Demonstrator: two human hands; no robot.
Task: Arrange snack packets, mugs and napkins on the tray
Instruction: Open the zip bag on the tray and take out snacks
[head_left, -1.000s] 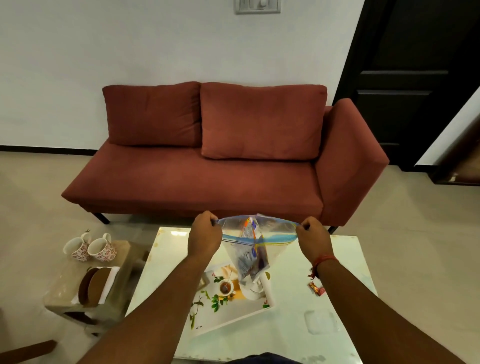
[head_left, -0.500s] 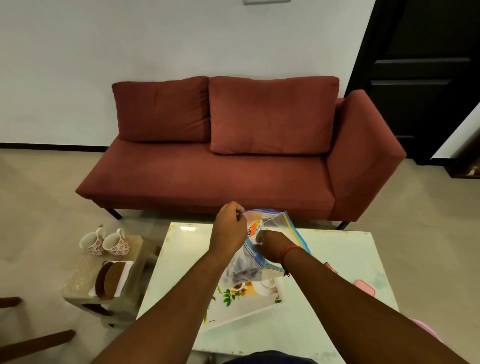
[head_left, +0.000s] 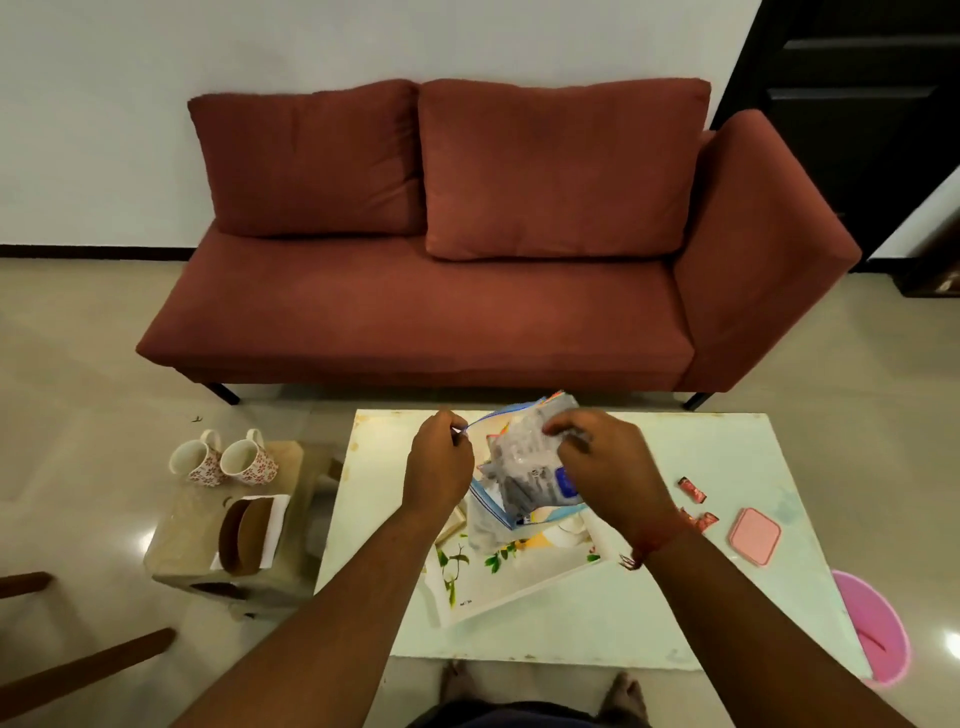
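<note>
Over the white floral tray (head_left: 485, 587) on the pale table I hold a clear zip bag (head_left: 498, 501) with a blue seal. My left hand (head_left: 439, 470) pinches the bag's rim. My right hand (head_left: 605, 470) grips a grey snack packet (head_left: 530, 467) that sticks out of the bag's mouth. A white cup on the tray is partly hidden behind the bag. Two floral mugs (head_left: 223, 460) lie tipped on the small side table at the left, with a white napkin (head_left: 270, 530) under a brown holder beside them.
Small red wrapped sweets (head_left: 693, 491) and a pink lidded box (head_left: 754, 535) lie on the table (head_left: 701, 613) right of the tray. A pink bin (head_left: 878, 631) stands at the table's right corner. A red sofa (head_left: 441, 312) faces me across the floor.
My right hand let go of the bag's rim, went into the bag, and now draws the grey packet up out of it. The view tilted downward, showing more of the table.
</note>
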